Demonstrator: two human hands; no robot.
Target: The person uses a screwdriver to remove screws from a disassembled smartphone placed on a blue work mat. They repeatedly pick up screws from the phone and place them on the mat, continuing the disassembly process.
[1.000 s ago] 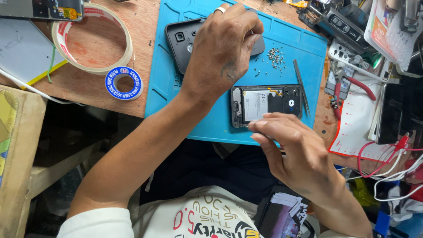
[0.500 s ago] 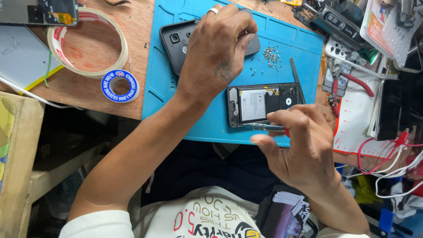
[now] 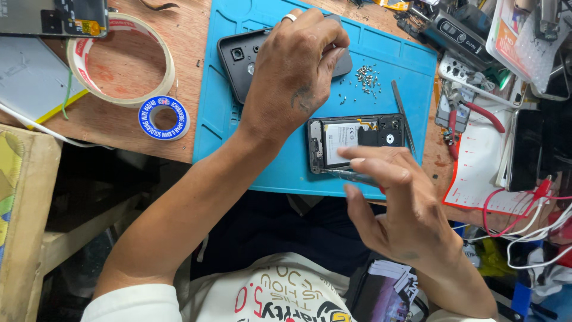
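Note:
An opened smartphone [image 3: 357, 140], its battery and circuit board exposed, lies on a blue work mat [image 3: 268, 149]. My right hand [image 3: 399, 203] pinches a thin metal tool [image 3: 348, 174], whose tip points left along the phone's near edge. My left hand [image 3: 295, 71], with a ring on one finger, lies over a black phone back cover [image 3: 235, 59] at the mat's far side, fingers curled around its right end. A small heap of screws [image 3: 366, 77] sits on the mat beyond the phone.
A slim metal pry tool [image 3: 404, 116] lies right of the phone. A tape roll [image 3: 119, 59] and blue solder-wire spool [image 3: 164, 118] sit on the wooden bench at left. Red-handled pliers [image 3: 471, 110], a dark phone [image 3: 524, 149] and red and white cables [image 3: 524, 226] crowd the right.
My right hand's fingers have closed from a spread pose onto the thin tool and laid it along the phone's near edge. My left hand stays on the back cover.

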